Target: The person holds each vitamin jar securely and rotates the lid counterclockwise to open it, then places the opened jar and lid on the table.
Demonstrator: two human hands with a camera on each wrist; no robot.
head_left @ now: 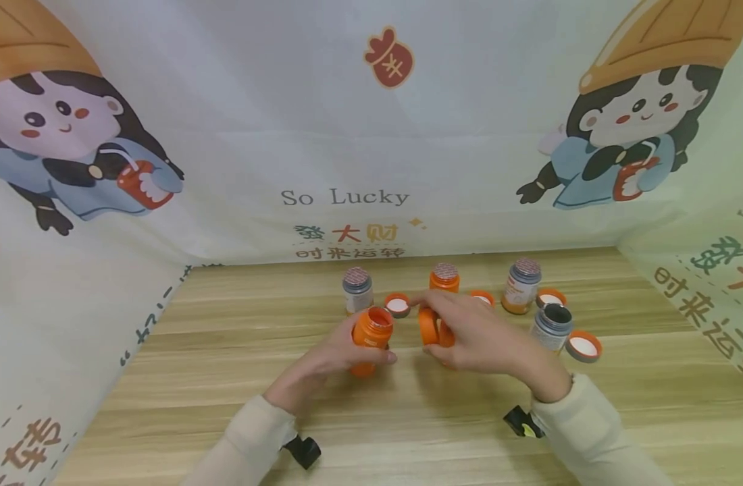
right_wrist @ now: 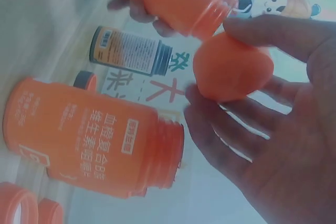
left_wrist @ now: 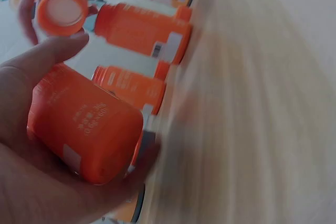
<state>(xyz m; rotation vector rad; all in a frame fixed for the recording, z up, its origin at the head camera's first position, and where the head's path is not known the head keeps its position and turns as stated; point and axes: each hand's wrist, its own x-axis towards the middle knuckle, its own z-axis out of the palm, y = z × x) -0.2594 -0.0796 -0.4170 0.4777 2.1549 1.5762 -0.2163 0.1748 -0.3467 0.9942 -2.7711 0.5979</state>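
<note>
My left hand [head_left: 329, 354] grips an uncapped orange bottle [head_left: 371, 331], its mouth upward and tilted slightly. In the left wrist view, fingers and thumb wrap that bottle [left_wrist: 86, 124]. My right hand [head_left: 477, 334] pinches an orange screw cap [head_left: 429, 327] just right of the bottle's mouth, apart from it in the head view. The cap's pale inner side [left_wrist: 63, 11] faces the left wrist camera. Close to the right hand stands another uncapped orange bottle [right_wrist: 94, 135], mostly hidden by that hand in the head view.
Along the back stand a grey bottle [head_left: 358, 290], an orange bottle [head_left: 444, 275] and a grey-and-orange bottle [head_left: 521, 287]. An open grey bottle [head_left: 552, 327] is behind the right wrist. Several loose caps, such as one cap [head_left: 583, 346], lie among them. A printed cloth [head_left: 256, 155] rises behind the table.
</note>
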